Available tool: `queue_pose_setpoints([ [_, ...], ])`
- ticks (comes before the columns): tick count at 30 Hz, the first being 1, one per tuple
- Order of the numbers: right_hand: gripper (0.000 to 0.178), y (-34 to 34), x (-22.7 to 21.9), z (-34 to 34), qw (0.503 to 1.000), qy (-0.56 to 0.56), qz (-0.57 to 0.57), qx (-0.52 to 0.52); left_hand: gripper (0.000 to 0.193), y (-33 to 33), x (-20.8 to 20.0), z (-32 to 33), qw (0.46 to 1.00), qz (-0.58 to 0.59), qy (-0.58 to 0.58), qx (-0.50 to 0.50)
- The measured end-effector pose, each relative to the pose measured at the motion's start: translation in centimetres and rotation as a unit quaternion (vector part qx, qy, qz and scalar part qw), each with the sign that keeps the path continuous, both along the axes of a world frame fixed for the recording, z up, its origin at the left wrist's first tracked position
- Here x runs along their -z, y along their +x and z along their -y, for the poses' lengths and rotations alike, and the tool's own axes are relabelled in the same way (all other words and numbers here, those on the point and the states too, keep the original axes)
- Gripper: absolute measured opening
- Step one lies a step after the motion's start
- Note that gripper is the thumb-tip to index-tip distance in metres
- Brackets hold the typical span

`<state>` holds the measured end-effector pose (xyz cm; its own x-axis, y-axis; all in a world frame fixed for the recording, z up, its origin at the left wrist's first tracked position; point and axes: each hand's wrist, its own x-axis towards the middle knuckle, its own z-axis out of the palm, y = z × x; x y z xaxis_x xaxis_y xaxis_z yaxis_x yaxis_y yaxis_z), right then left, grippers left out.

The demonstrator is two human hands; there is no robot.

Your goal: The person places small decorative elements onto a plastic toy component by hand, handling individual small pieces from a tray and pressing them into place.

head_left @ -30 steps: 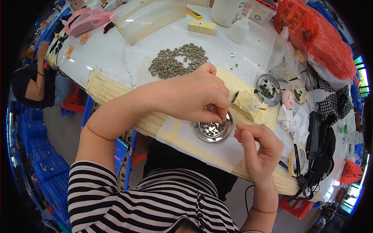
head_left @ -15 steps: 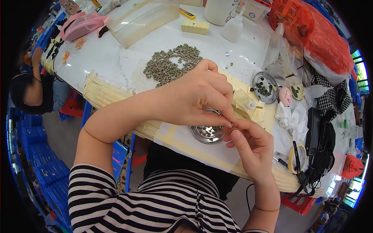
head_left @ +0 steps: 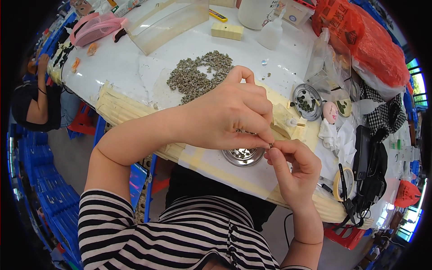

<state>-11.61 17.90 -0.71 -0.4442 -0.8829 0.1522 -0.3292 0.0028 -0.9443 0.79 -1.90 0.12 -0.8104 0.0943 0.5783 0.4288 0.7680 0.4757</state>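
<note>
My left hand (head_left: 236, 112) reaches across from the left with its thumb and forefinger pinched together. Those fingertips meet the thumb and forefinger of my right hand (head_left: 297, 168), closed around one tiny brownish piece (head_left: 271, 145) whose kind is too small to make out. Beneath the hands is a round metal dish (head_left: 245, 163) holding small shiny bits, partly hidden by my left hand. Behind my left hand, a large heap of small grey-green parts (head_left: 191, 77) is spread on the white table (head_left: 148, 74).
To the right stand a metal dish (head_left: 320, 112) with dark green pieces, a pink egg-shaped item (head_left: 330, 112), crumpled tissue (head_left: 346, 139), a tape roll (head_left: 337, 184) and a red plastic bag (head_left: 360, 40). A yellow block (head_left: 227, 31) and a squeeze bottle (head_left: 271, 36) lie farther back.
Both hands have shifted very slightly to the right. My right thumb has come up closer to the fingertips holding the tiny piece.
</note>
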Motion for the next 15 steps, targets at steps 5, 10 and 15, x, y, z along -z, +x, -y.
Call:
queue_pose_setpoints([
  [5, 0.009, 0.14, 0.06, 0.06, 0.999, -0.010, -0.036, 0.005, 0.015, 0.02, 0.04, -0.01, 1.000, 0.001, 0.001, -0.003],
  [10, 0.011, 0.08, -0.04, -0.03, 0.999, 0.002, -0.040, -0.003, 0.014, -0.08, 0.14, -0.01, 1.000, 0.000, 0.007, 0.004],
  [15, 0.011, 0.10, -0.05, -0.07, 0.999, 0.011, -0.039, -0.005, 0.013, 0.01, 0.05, -0.09, 1.000, 0.000, 0.006, 0.007],
])
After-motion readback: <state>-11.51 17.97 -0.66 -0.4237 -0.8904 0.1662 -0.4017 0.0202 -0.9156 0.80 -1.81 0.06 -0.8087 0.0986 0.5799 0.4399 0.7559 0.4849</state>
